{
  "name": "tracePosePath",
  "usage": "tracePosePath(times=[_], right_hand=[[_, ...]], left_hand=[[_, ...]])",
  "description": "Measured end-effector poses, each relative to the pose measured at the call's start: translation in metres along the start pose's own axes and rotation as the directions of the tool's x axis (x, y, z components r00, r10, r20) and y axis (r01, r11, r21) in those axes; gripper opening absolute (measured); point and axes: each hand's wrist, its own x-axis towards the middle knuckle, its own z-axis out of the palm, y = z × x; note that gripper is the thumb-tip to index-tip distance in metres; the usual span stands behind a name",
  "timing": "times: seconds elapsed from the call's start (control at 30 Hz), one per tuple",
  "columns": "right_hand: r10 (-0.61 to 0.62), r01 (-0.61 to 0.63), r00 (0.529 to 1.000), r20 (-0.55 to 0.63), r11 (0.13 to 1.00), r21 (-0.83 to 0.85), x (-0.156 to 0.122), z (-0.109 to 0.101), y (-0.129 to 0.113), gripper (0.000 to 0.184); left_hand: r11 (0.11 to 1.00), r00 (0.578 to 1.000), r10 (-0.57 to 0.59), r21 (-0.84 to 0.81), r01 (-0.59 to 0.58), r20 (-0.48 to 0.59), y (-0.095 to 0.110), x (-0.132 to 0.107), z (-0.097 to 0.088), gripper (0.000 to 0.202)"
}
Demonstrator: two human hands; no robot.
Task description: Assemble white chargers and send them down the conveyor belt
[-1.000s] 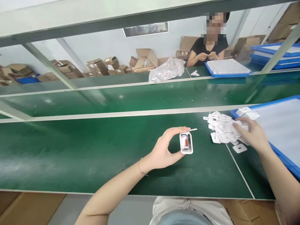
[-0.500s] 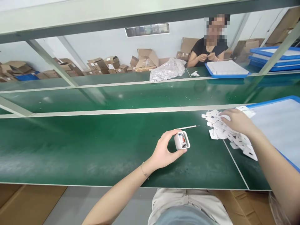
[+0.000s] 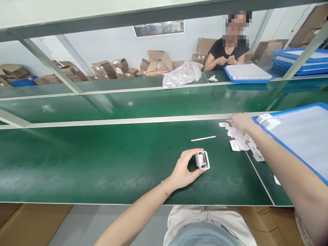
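My left hand (image 3: 185,167) grips a small white plastic housing (image 3: 202,160) above the green bench, its open face showing a red part inside. My right hand (image 3: 239,121) reaches out to the far edge of a pile of small white flat pieces (image 3: 241,140), its fingertips on the pieces there; whether it has one pinched I cannot tell. A thin white stick (image 3: 203,138) lies on the bench between the two hands, touching neither.
A blue-rimmed tray with a white sheet (image 3: 299,112) lies at my right, two white parts at its near corner. Across the belt a person in a black top (image 3: 225,51) works by another blue tray (image 3: 247,79) and a clear bag of parts (image 3: 183,75). Cardboard boxes line the back wall.
My right hand slid from the near side of the white pile to its far edge. My left hand lowered the housing a little toward me, uncovering the stick.
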Motion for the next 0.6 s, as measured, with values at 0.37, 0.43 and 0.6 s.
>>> tracePosePath(times=[0.37, 0.43, 0.6], right_hand=[[-0.086, 0.244, 0.961, -0.262, 0.708, 0.663, -0.138, -0.026, -0.078, 0.024], [-0.144, 0.302, 0.952, -0.271, 0.591, 0.748, -0.144, -0.021, -0.089, 0.016], [-0.210, 0.209, 0.964, -0.161, 0.233, 0.950, -0.126, 0.012, -0.100, 0.020]], left_hand=[[0.981, 0.972, 0.142, -0.103, -0.163, -0.187, 0.004, 0.002, 0.000, 0.052], [0.982, 0.966, 0.141, -0.094, -0.165, -0.218, 0.003, 0.002, 0.001, 0.052], [0.998, 0.979, 0.066, -0.003, -0.068, -0.193, -0.003, 0.003, 0.001, 0.049]])
